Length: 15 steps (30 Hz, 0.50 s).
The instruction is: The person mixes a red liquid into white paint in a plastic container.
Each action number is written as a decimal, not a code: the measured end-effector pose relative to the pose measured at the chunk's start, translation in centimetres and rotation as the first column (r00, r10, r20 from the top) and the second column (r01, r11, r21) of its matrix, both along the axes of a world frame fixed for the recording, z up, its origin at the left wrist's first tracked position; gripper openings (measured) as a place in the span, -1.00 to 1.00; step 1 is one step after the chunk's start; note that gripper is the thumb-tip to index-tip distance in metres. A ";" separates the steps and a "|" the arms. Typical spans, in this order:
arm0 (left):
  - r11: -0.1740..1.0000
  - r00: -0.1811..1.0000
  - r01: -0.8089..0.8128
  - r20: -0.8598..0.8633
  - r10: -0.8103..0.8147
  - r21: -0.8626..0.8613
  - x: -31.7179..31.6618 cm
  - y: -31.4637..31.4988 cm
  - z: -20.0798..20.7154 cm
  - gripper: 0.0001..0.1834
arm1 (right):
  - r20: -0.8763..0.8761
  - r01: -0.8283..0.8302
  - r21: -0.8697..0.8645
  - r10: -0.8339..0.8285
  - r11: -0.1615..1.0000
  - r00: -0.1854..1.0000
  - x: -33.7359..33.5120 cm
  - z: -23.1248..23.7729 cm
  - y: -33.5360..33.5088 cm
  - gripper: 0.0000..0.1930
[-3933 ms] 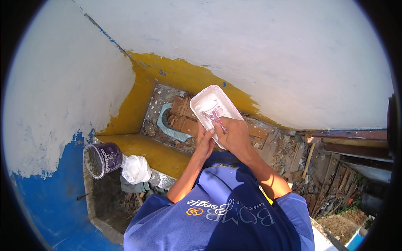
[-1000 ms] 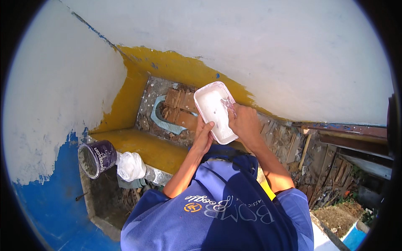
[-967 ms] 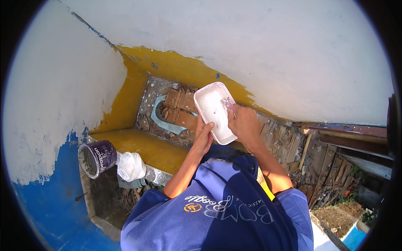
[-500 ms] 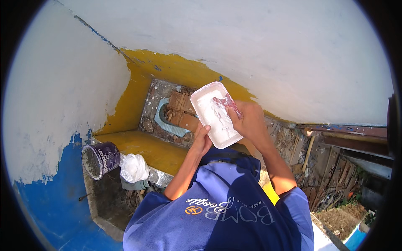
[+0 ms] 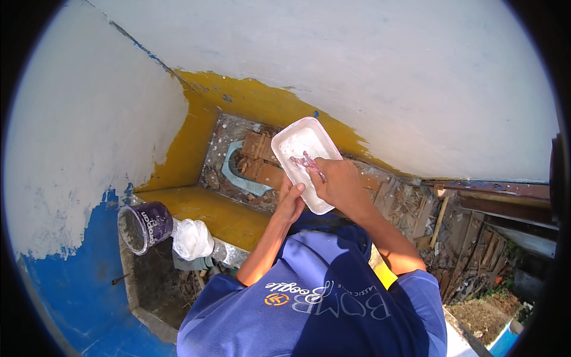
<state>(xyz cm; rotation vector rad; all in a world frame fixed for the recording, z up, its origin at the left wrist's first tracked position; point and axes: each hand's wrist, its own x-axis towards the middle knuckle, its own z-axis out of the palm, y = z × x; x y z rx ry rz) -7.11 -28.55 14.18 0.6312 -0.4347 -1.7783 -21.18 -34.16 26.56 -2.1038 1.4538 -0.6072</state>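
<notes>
Held in front of my chest is a white rectangular plastic tray (image 5: 298, 138) with thick white paste inside. My left hand (image 5: 291, 204) grips its near left edge, thumb over the rim. Above the tray my right hand (image 5: 340, 185) is closed round a small reddish scraper (image 5: 305, 163) smeared with white. The scraper's tip is down in the tray at the paste; its grip end is hidden in my fingers.
A dark purple bucket (image 5: 156, 223) lies tilted at the left, beside a white plastic bag (image 5: 193, 240) on a yellow ledge (image 5: 220, 208). Walls (image 5: 416, 83) coated white over yellow and blue stand close. Below are a pale blue squat toilet (image 5: 237, 178), brick pieces and wood scraps (image 5: 470, 244).
My right hand and the scraper have moved nearer to me and left, down across the tray. The tray and my left hand have hardly moved.
</notes>
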 end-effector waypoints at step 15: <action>0.997 0.996 -0.063 0.065 0.061 0.032 -0.1 -0.2 0.4 0.10 | 0.032 0.022 -0.008 -0.022 1.000 0.999 1.1 0.0 -0.5 -0.76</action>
